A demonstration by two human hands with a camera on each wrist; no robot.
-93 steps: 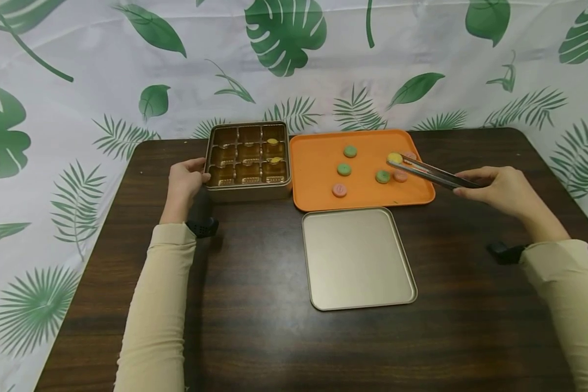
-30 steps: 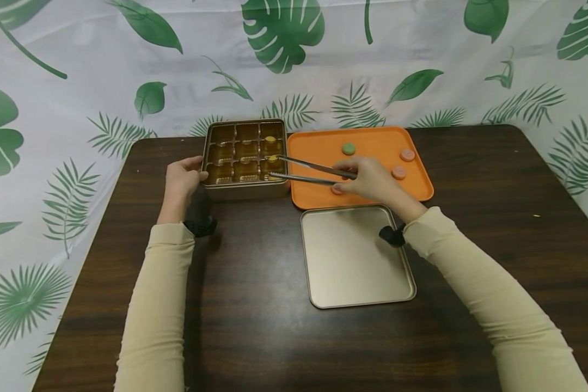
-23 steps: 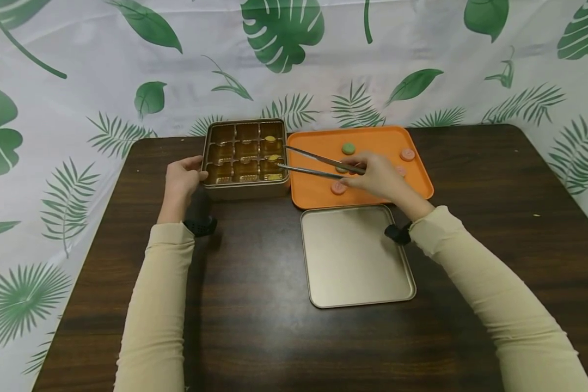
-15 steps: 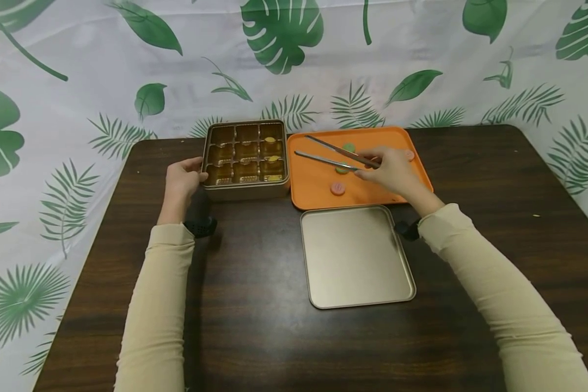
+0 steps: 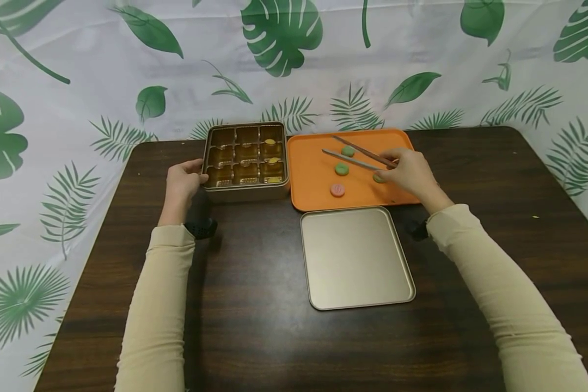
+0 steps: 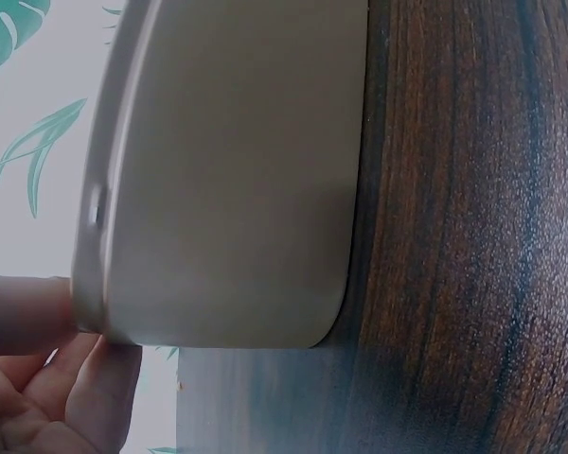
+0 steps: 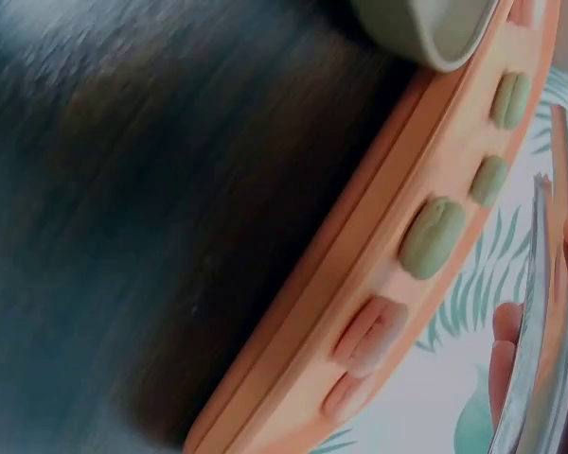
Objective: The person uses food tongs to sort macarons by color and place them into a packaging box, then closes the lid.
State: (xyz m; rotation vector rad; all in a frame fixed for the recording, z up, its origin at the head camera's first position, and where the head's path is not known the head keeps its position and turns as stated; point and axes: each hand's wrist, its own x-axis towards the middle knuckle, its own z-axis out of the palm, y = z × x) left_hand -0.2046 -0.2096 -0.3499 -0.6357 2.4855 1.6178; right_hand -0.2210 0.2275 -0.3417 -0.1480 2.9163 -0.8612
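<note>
My left hand [image 5: 182, 182] grips the left rim of a square gold tin [image 5: 247, 193], thumb on top. A clear plastic insert divides it; the right column's compartments each hold a yellow macaron [image 5: 273, 160]. My right hand [image 5: 411, 173] holds metal tongs [image 5: 365, 151] over an orange tray [image 5: 308, 169]. Their tips stand apart with nothing between them. Three green macarons [image 5: 342, 169] and a pink macaron [image 5: 337, 190] lie on the tray. More pink macarons [image 7: 371, 336] show in the right wrist view; my right hand hides them from the head view.
A flat gold tin lid [image 5: 357, 258] lies on the dark wooden table [image 5: 255, 294], just in front of the tray. The tin stands against the tray's left side. A leaf-printed cloth [image 5: 294, 60] hangs behind the table.
The tongs carried a yellow macaron from the tray to the tin's front right compartment and released it. My right hand has since drawn back rightward over the tray. My left hand stays put.
</note>
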